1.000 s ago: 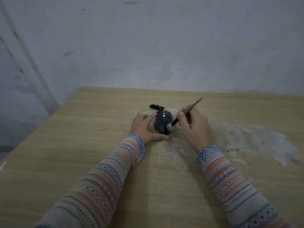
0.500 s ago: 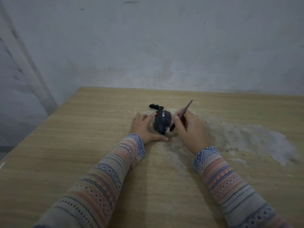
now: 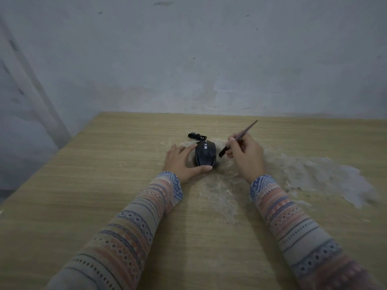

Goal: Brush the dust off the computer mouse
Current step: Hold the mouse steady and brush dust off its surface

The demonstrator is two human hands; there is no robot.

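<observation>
Between left fingers [image 3: 188,149] and brush [image 3: 248,128], mouse [image 3: 205,155]

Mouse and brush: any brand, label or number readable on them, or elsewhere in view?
None legible.
mouse: a small pale mark on its top, too small and blurred to read.
brush: no text visible on its handle.
table and wall: no writing, only dust and stains.

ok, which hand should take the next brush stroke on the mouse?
Right. The right hand grips the brush, its lower end just to the right of the mouse. The left hand lies flat against the mouse, likely steadying it, and holds no tool.
</observation>
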